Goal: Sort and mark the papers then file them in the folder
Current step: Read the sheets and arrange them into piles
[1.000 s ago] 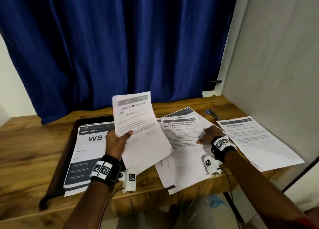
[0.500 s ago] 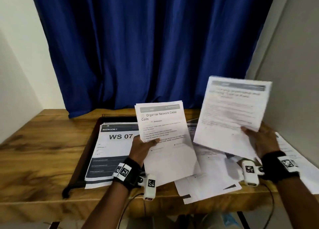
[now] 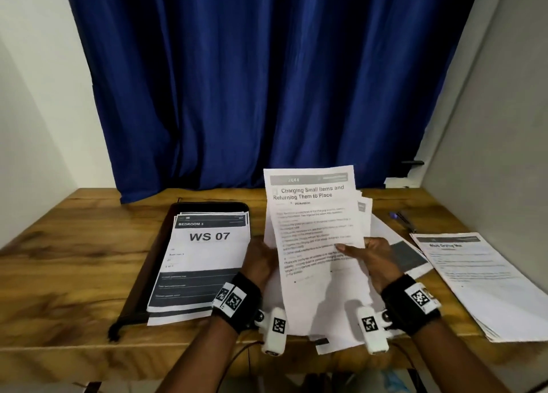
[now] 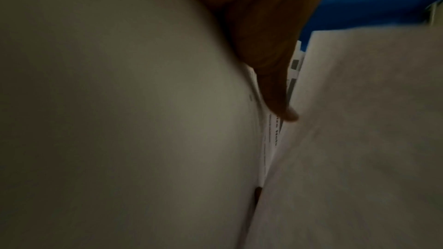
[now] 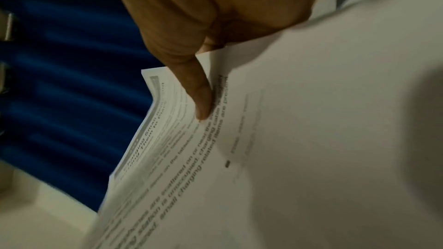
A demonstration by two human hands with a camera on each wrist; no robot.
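- The left hand (image 3: 261, 262) and right hand (image 3: 378, 259) hold a raised bundle of white printed sheets (image 3: 317, 244) between them, just right of the open black folder (image 3: 166, 244) on the wooden table (image 3: 59, 274).
- Right hand: its thumb lies across the front sheet, headed "Charging Small Items and Returning Them to Place", with the fingers hidden behind, so it pinches the bundle's right edge.
- Left hand: closed on the left edge; the left wrist view shows one finger slipped between sheets, probably to keep them separated while sorting.
- The bundle is tilted up toward the head camera, likely so the headings can be read.
- A white "WS 07" cover stack (image 3: 204, 259) lies on the folder.
- Further right of the folder lie another white printed stack (image 3: 480, 280) and a blue pen (image 3: 400, 217), probably there for the marking step.
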